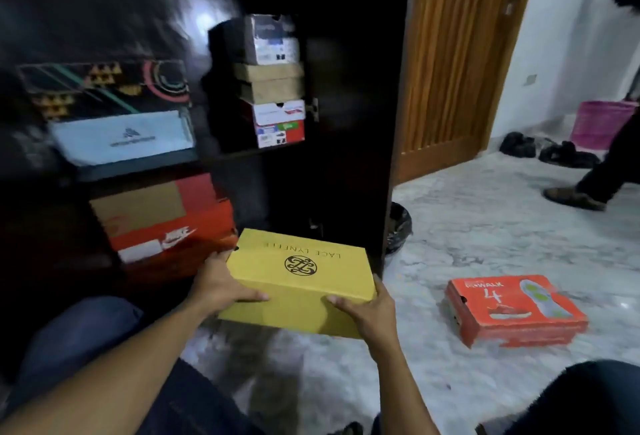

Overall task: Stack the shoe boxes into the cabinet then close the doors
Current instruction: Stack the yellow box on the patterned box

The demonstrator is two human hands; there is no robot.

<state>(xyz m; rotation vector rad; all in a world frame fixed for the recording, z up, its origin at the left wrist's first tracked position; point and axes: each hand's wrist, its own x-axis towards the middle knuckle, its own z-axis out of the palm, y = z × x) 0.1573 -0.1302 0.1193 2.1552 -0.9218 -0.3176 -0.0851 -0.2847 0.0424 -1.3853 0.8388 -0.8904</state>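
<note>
Fingers (254, 296) of the left hand (218, 284) curl over the near edge of the yellow box (298, 275). The right hand (369, 310) grips the near right corner the same way. Both hands hold the box, and it seems to be up off the floor (485, 226), just in front of the open cabinet (346, 175). Its far left corner is close to the red box (162, 223) that sits low in the cabinet.

The job right now looks like putting the yellow box inside. To do it well, keep both hands on it and keep it flat so the lid stays shut. Aim for the dark gap to the right of the red box. That spot is too dark to see into, so go slow and feel for the shelf. Push the box straight in and do not bump the tall pile of boxes (273, 88) higher up, since it could tip. Pull the fingers out from under before the box sits down. Let go only when it rests flat.

An orange box (512, 310) lies on the floor to the right, well apart, so more work is left before the doors get closed.
</note>
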